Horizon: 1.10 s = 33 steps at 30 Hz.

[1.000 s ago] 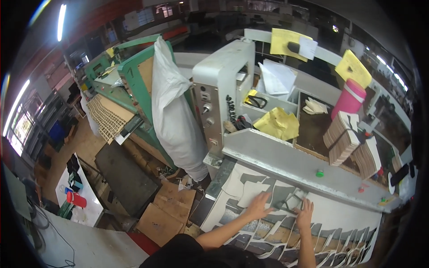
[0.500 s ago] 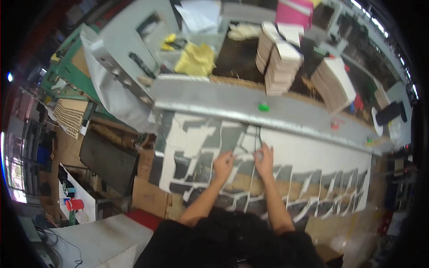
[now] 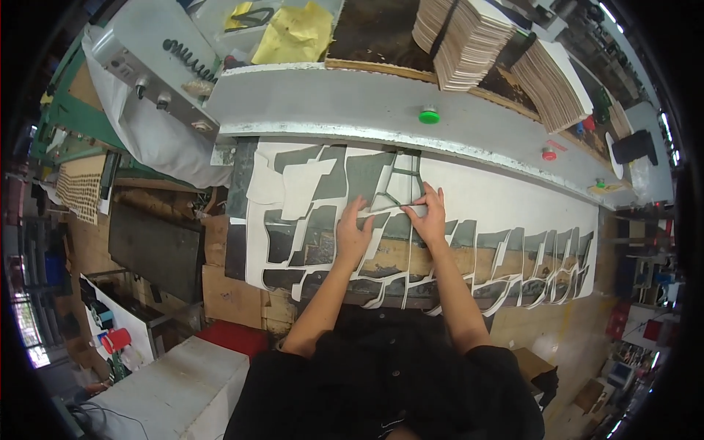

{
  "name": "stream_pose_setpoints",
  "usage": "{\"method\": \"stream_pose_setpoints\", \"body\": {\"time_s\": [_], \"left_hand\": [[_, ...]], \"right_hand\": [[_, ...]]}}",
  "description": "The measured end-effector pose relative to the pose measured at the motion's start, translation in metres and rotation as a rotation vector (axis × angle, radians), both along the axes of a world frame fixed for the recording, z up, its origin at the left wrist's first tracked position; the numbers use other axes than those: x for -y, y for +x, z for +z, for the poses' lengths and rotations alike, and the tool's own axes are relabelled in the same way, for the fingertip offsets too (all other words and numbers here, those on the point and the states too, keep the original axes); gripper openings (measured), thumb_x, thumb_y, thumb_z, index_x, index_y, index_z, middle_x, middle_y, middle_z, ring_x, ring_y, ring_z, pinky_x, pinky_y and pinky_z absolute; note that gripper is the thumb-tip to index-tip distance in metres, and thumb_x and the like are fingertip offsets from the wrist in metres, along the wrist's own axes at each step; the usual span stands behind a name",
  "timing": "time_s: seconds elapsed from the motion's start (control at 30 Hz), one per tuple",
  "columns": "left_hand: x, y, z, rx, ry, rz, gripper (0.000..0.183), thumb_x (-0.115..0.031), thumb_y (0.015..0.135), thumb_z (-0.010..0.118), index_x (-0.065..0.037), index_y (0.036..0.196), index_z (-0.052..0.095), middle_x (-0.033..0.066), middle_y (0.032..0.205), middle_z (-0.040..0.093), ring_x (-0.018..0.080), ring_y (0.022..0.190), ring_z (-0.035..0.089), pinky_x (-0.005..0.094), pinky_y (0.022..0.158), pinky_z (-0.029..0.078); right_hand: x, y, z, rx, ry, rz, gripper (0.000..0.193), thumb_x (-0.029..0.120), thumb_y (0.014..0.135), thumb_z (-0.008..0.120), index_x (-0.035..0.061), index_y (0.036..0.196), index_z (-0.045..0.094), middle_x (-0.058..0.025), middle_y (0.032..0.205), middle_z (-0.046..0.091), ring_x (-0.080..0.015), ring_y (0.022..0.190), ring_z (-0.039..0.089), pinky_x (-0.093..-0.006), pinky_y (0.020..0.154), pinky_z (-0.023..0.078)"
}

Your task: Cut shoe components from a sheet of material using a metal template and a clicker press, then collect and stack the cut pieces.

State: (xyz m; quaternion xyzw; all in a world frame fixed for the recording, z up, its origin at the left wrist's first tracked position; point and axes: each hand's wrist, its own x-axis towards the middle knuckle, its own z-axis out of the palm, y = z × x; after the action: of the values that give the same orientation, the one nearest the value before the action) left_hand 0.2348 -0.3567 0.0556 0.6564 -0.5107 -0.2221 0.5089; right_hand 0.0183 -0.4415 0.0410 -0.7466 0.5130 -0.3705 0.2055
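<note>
A green-edged cutting die (image 3: pixel 398 199), an open frame with a narrow far end, rests on a white sheet (image 3: pixel 506 202) with many shapes cut out of it. My right hand (image 3: pixel 431 220) has its thumb and fingers around the die's near right corner. Beside the near left corner, my left hand (image 3: pixel 354 238) lies with thumb and forefinger apart, over the strips between cut-outs; it holds nothing that I can see. Grey-green and worn brown surfaces show through the openings. Thin white strips hang at the sheet's near edge.
Beyond the sheet runs a grey machine beam (image 3: pixel 315 99) with a green button (image 3: pixel 429 114) and a red button (image 3: pixel 548 154). Strapped stacks of cut pieces (image 3: pixel 469 40) stand on it, near yellow paper (image 3: pixel 293 33). A grey control box (image 3: pixel 150 59) is at left.
The view has tilted down and steadied. My left hand's fingers have spread from a closer pinch beside the die. My right hand stays at the die's right side.
</note>
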Motion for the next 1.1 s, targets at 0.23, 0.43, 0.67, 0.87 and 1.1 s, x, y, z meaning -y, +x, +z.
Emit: {"method": "stream_pose_setpoints", "body": {"time_s": [0.23,0.43,0.67,0.87,1.1], "left_hand": [[0.003,0.006,-0.009,0.032,-0.006,-0.04,0.041,-0.004,0.092,0.076,-0.002,0.132,0.069,0.0188,0.121,0.076,0.0392,0.116,0.071,0.044,0.101,0.055],[0.006,0.006,-0.01,0.092,-0.025,-0.033,0.028,-0.003,0.092,0.074,-0.003,0.12,0.076,0.0215,0.118,0.075,0.0415,0.112,0.071,0.0462,0.099,0.056],[0.005,0.011,-0.008,0.096,-0.029,-0.067,0.03,-0.002,0.092,0.072,-0.002,0.121,0.075,0.0215,0.119,0.075,0.0421,0.112,0.07,0.0464,0.099,0.056],[0.007,0.011,-0.01,0.093,-0.037,-0.087,0.033,-0.001,0.091,0.073,-0.002,0.124,0.073,0.021,0.12,0.074,0.0422,0.113,0.069,0.0463,0.1,0.055],[0.004,0.001,0.002,0.062,-0.054,0.051,0.059,-0.003,0.088,0.079,-0.005,0.144,0.06,0.0167,0.13,0.072,0.0376,0.123,0.065,0.0456,0.105,0.051]], "right_hand": [[0.0,0.004,0.001,-0.02,0.013,0.018,0.039,0.02,0.075,0.096,0.0048,0.088,0.063,-0.0305,0.147,0.062,-0.0431,0.142,0.056,-0.0625,0.128,0.026],[0.002,0.002,-0.001,-0.04,-0.003,0.04,0.035,0.018,0.078,0.094,0.0045,0.089,0.064,-0.0294,0.148,0.061,-0.0428,0.143,0.055,-0.0613,0.128,0.026],[0.001,0.003,0.005,-0.034,0.009,0.044,0.034,0.016,0.079,0.093,0.0043,0.09,0.063,-0.0271,0.15,0.061,-0.0422,0.144,0.055,-0.0605,0.128,0.027],[0.002,0.004,0.005,-0.043,0.012,0.056,0.036,0.015,0.079,0.093,0.0048,0.092,0.061,-0.0258,0.151,0.061,-0.0419,0.143,0.055,-0.0602,0.128,0.027],[0.002,0.0,0.0,-0.027,0.022,0.021,0.036,0.015,0.078,0.093,0.005,0.093,0.062,-0.0267,0.15,0.06,-0.043,0.142,0.056,-0.0601,0.128,0.027]]}}
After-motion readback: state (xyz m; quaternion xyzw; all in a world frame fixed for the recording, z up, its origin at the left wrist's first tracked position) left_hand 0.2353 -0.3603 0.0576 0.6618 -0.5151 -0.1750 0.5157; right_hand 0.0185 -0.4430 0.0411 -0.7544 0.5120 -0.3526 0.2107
